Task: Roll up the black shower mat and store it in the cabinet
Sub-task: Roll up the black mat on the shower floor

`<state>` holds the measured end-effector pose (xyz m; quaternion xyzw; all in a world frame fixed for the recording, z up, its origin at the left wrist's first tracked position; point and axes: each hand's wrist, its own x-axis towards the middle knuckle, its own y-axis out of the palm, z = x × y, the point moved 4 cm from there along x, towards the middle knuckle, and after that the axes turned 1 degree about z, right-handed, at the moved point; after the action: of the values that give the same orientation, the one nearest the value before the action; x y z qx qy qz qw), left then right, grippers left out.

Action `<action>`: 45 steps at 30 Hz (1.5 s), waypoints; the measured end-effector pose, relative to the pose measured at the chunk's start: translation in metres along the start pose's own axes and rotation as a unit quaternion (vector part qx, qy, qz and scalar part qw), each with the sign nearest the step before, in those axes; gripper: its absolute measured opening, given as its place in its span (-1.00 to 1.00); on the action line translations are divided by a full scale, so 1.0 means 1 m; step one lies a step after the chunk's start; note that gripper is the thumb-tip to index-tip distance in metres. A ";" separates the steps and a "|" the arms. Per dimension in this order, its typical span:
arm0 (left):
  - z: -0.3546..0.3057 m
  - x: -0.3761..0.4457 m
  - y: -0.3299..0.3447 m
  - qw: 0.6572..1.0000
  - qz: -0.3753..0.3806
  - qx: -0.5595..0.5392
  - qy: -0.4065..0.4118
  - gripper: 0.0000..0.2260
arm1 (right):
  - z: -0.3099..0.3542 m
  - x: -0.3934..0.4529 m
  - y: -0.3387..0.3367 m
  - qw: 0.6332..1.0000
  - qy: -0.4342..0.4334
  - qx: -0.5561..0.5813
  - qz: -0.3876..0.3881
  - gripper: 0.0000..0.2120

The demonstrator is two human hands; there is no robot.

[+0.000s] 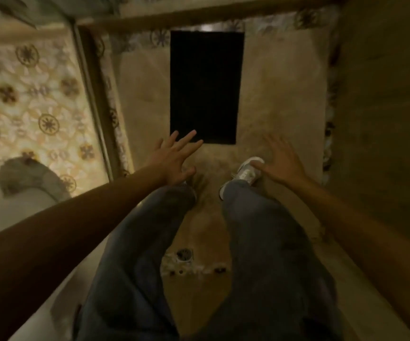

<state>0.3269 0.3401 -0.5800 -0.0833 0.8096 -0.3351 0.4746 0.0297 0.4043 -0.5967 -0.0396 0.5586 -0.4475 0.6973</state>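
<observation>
Both hands reach forward with fingers spread and empty: the left hand (pixel 174 159) just short of the black shower mat's (pixel 206 87) near left corner, the right hand (pixel 281 161) off its near right corner above a grey sneaker (pixel 247 172). Beyond them the mat lies flat, unrolled, on the beige floor (pixel 277 94).

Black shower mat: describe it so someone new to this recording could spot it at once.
Look at the beige shower floor ahead of the person's feet, bordered by patterned tiles. The black shower mat lies flat and unrolled there, just beyond the open left hand. It is the only plain black rectangle on the pale floor.
</observation>
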 end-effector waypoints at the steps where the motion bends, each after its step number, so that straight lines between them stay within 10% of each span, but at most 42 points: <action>1: 0.015 0.019 0.018 1.000 0.013 0.012 0.009 -0.33 | -0.002 0.022 0.016 1.000 -0.006 -0.011 0.011 -0.19; 13: 0.134 0.230 0.191 0.981 0.056 0.163 0.088 -0.44 | -0.040 0.244 0.187 0.965 -0.194 -0.154 0.087 -0.40; 23: 0.168 0.277 0.209 0.890 -0.159 0.188 0.384 -0.73 | -0.086 0.296 0.218 0.883 -0.421 -0.203 0.035 -0.74; 45: 0.188 0.262 0.197 0.960 -0.163 -0.011 0.228 -0.25 | -0.066 0.275 0.186 0.916 -0.362 -0.150 -0.081 -0.59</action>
<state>0.3776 0.2850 -0.9500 -0.1413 0.8755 -0.4090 0.2153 0.0774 0.3610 -0.9291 -0.3481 0.3229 -0.3688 0.7991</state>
